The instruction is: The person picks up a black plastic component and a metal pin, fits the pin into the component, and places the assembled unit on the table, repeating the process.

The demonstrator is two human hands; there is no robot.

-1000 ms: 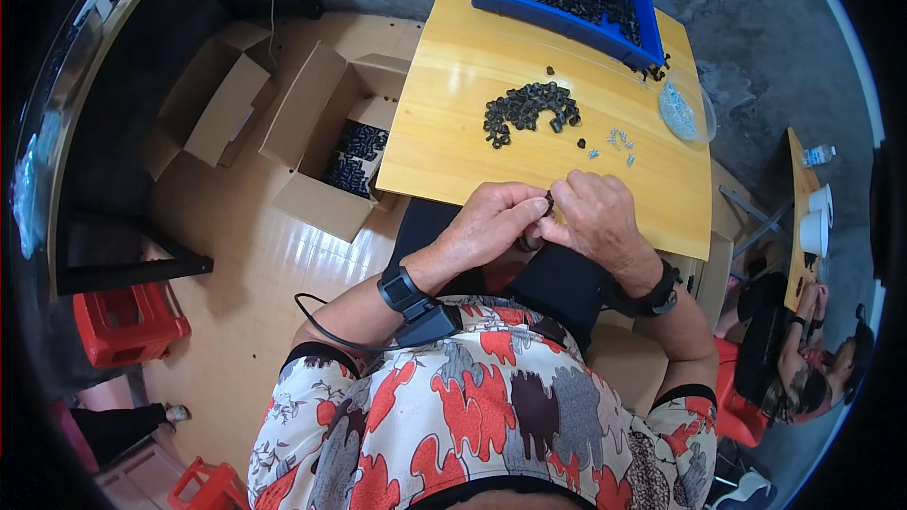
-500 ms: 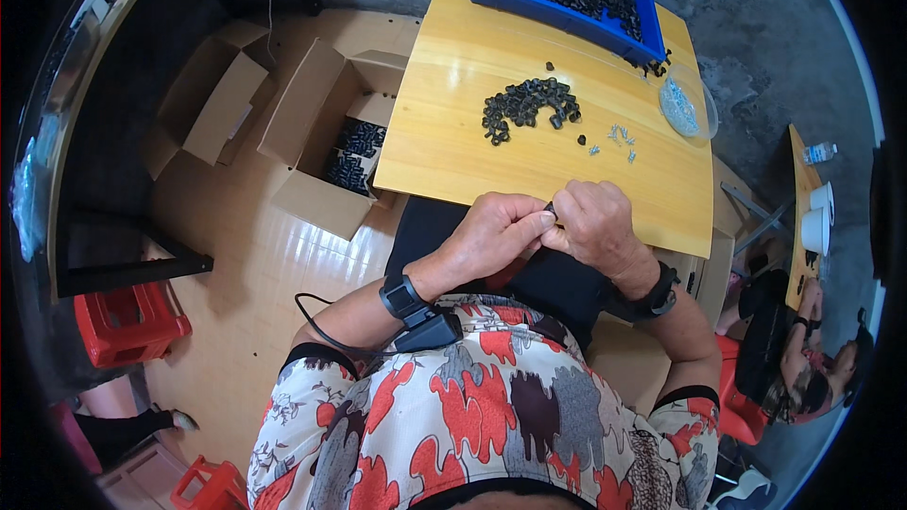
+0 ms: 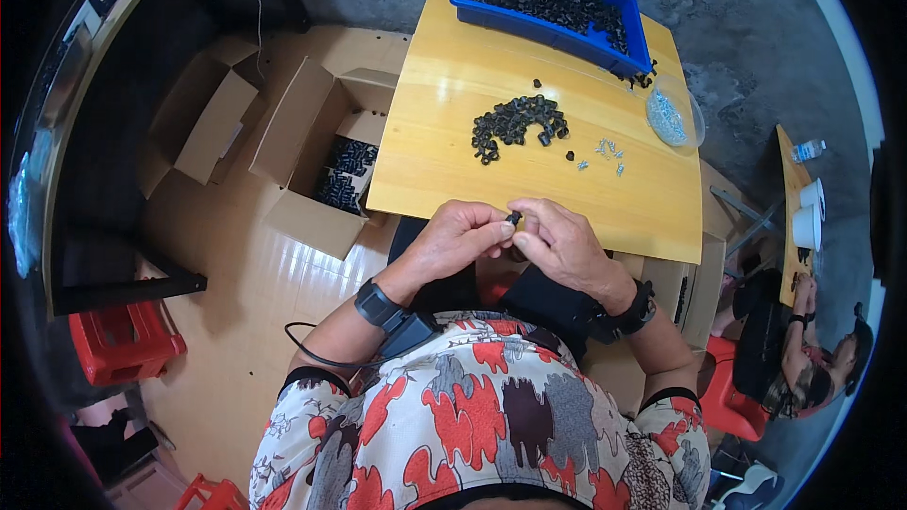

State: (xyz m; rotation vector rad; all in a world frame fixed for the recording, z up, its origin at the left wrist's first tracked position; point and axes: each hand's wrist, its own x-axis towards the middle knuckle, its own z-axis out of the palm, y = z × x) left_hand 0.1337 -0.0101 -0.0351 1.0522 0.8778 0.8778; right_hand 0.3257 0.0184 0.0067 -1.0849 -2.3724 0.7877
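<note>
In front of my lap, just off the table's near edge, my two hands meet at a small black plastic part (image 3: 514, 218). The thumb and fingers of my left hand (image 3: 461, 240) pinch it. My right hand (image 3: 565, 246) is curled, its fingertips at the part's other side; its thumb sits a little lower. Beyond the hands, a curved pile of similar black parts (image 3: 518, 123) lies on the yellow table (image 3: 425, 170). Several small silvery screws (image 3: 609, 149) are scattered right of the pile, close to a single black piece (image 3: 570, 156).
A blue tray (image 3: 543, 26) full of black parts stands at the table's far edge. Beside it is a clear bowl (image 3: 669, 118) of small screws. An open carton (image 3: 307, 132) with black parts sits on the floor at left. Another person (image 3: 803, 359) sits at far right.
My hands have shifted slightly left and opened up around the black part, which shows more now. The right hand has uncurled somewhat. The whole view has moved a little.
</note>
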